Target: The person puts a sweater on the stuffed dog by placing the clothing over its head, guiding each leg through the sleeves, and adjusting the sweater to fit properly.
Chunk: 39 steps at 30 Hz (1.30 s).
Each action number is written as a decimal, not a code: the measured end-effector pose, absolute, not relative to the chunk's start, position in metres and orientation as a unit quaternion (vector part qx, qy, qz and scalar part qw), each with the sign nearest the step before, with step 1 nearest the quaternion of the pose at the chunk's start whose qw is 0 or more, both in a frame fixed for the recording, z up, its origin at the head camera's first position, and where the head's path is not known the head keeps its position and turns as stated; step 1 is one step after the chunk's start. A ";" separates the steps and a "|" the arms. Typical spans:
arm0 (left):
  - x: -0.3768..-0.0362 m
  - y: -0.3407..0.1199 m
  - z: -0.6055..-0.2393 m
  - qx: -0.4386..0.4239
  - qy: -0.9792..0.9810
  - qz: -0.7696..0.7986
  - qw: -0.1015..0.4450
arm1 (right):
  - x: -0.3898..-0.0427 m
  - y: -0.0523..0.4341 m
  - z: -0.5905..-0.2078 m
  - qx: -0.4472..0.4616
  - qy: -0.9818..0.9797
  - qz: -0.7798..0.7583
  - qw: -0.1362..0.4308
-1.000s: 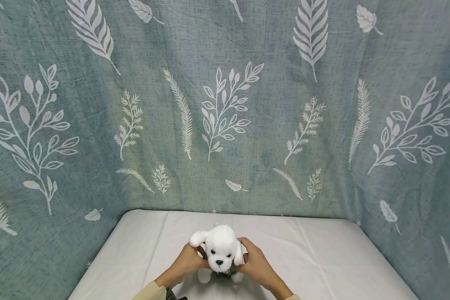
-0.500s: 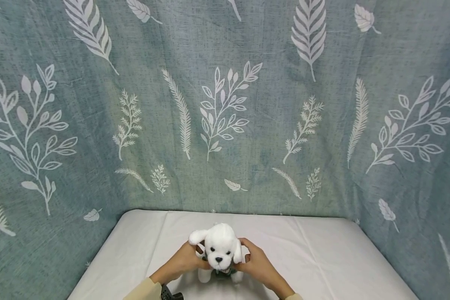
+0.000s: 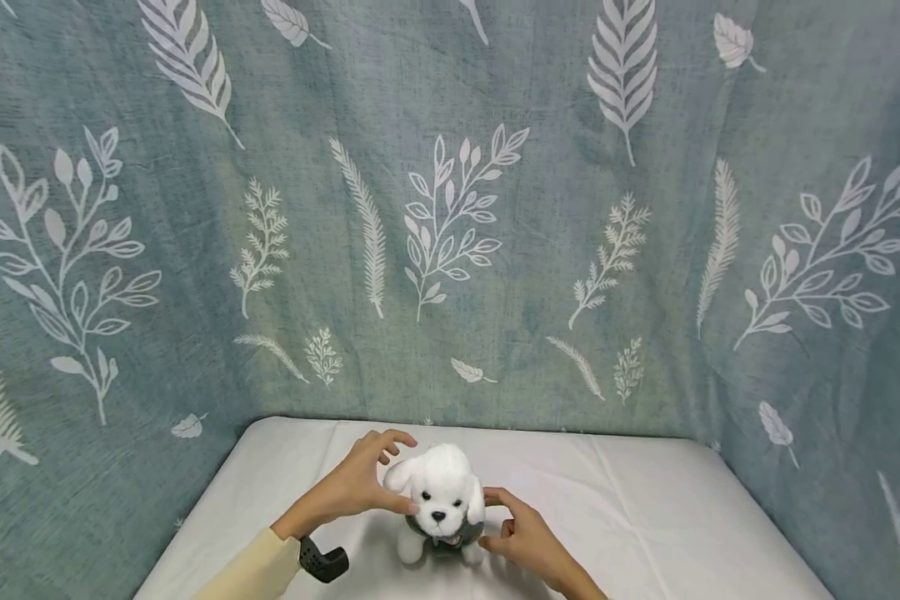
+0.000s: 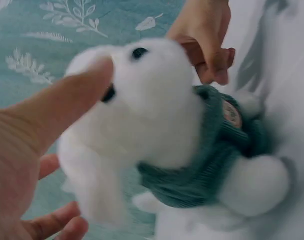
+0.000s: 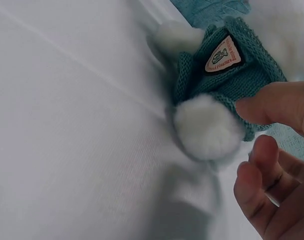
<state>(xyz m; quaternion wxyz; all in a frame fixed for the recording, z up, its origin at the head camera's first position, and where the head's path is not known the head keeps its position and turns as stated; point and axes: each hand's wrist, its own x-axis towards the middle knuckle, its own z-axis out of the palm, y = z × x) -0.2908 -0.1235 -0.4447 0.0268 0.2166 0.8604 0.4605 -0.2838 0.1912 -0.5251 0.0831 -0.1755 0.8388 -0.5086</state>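
Observation:
A white plush dog (image 3: 442,487) in a green knit sweater (image 4: 191,160) stands upright on the white surface, facing the head camera. My left hand (image 3: 360,479) is spread at the dog's ear on the left of the head view. Its thumb lies in front of the dog's face in the left wrist view; whether it touches cannot be told. Beside the other side of the dog is my right hand (image 3: 525,537), fingers loosely bent and apart. In the right wrist view its thumb (image 5: 271,107) is at the sweater's edge, near a white paw (image 5: 209,127). A patch (image 5: 224,56) shows on the sweater.
The white padded surface (image 3: 607,517) has fold lines running across it. Blue-green curtains (image 3: 495,333) with white leaf prints enclose the back and both sides. A black device (image 3: 322,562) is worn at my left wrist.
My left hand has let go of the dog's side and risen outward, fingers spreading. The raised ear has dropped. My right hand has loosened and shifted slightly right, off the dog.

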 end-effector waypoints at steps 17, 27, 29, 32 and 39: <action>-0.287 -0.043 -0.412 0.240 0.963 0.045 -0.116 | -0.277 0.200 -0.528 -0.165 0.825 -0.530 0.103; -0.282 -0.029 -0.415 0.220 0.970 -0.005 -0.106 | -0.276 0.206 -0.528 -0.174 0.821 -0.535 0.099; -0.283 -0.029 -0.415 0.222 0.971 0.007 -0.090 | -0.276 0.206 -0.529 -0.173 0.818 -0.539 0.101; -0.286 -0.031 -0.417 0.230 0.970 0.039 -0.073 | -0.276 0.208 -0.532 -0.172 0.814 -0.545 0.103; -0.291 -0.043 -0.413 0.265 0.953 0.139 -0.040 | -0.275 0.209 -0.530 -0.175 0.814 -0.544 0.103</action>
